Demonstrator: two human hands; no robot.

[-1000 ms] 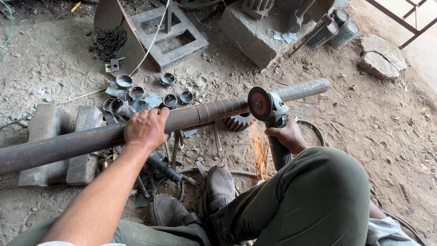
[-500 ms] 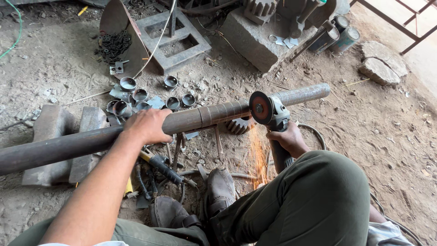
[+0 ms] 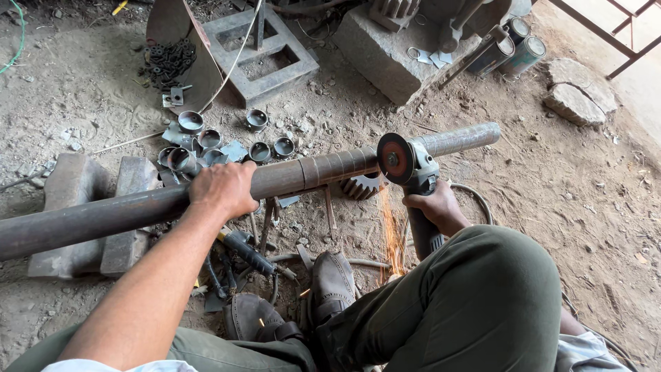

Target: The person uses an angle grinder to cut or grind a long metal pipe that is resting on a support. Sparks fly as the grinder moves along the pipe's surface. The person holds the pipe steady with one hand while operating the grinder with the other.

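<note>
The left hand (image 3: 222, 189) is curled down over the long rusty brown steel pipe (image 3: 124, 210), fingers wrapped across its top, left of the frame's centre. That pipe runs from the left edge up to the right, resting on two grey stone blocks (image 3: 96, 207) at the left. The right hand (image 3: 435, 207) is closed tight round the dark handle of the grey angle grinder (image 3: 412, 172), whose round disc meets the pipe just right of centre, orange sparks (image 3: 392, 234) falling below it. Short cut steel rings (image 3: 206, 141) lie on the dirt just above the left hand. Bare dusty ground opens at the right; the person's olive-trousered knee (image 3: 482, 296) crowds the lower right.
</note>
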